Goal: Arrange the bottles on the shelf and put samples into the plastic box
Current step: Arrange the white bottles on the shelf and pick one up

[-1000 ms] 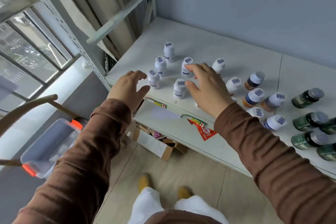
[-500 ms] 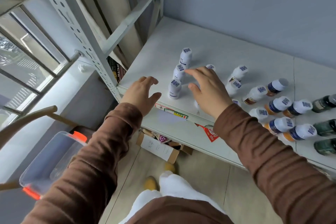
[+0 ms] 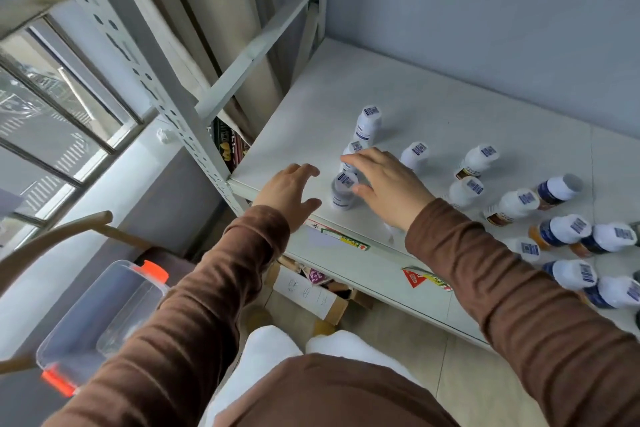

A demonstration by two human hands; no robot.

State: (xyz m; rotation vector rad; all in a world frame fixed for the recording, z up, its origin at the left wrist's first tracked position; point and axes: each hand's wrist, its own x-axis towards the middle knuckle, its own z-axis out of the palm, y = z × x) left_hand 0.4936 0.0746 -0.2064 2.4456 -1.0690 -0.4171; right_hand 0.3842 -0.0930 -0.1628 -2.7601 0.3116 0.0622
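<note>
Nearest, low at the left, a clear plastic box (image 3: pixel 104 315) with orange latches sits beside the person's brown left sleeve (image 3: pixel 180 333), well apart from the shelf. Beyond the white trousers, a cardboard carton (image 3: pixel 311 291) lies on the floor under the shelf. The white shelf (image 3: pixel 311 114) carries stickers on its front edge. The left hand (image 3: pixel 285 192) hovers at the front left corner of the shelf, fingers (image 3: pixel 304 170) spread and lightly bent, holding nothing, just beside a white bottle (image 3: pixel 343 189) with a barcode on its cap. The right hand (image 3: pixel 388 184) reaches over from the other side of that bottle with fingers apart and relaxed; its thumb sits close to the bottle's cap, but whether it touches cannot be told. A second white bottle (image 3: pixel 351 149) is partly hidden behind the right fingertips, and a third white bottle (image 3: pixel 369 123) stands upright farther back, the three forming a rough line running away from the front edge. To the right, more white-capped bottles (image 3: pixel 481 159) stand scattered, some with amber bodies and dark blue labels (image 3: pixel 557 189), crowding toward the right edge of the view. Farthest is the grey wall (image 3: pixel 485 10) behind the shelf, and at left the perforated metal upright (image 3: pixel 145 62) and a window (image 3: pixel 52 107).
</note>
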